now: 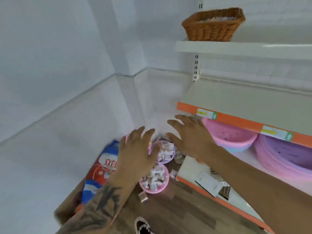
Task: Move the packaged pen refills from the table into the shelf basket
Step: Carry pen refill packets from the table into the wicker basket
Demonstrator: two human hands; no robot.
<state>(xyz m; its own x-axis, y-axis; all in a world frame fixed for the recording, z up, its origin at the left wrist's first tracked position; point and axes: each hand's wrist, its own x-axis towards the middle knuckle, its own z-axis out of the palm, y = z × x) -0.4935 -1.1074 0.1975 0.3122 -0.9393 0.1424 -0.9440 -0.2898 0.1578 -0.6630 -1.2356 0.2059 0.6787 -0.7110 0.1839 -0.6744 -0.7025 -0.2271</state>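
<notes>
Hands (135, 154) (190, 139) empty, spread below basket (213, 26)

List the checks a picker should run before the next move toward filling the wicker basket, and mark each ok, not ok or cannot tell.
1. Left hand free, fingers spread: ok.
2. Right hand free, fingers spread: ok.
3. Wicker basket upright on the top shelf: ok.
4. Room left in the basket: cannot tell, contents blurred.
5. Packets in the pink bowls are pen refills: cannot tell.
6. A hand holds a packet: not ok.
</notes>
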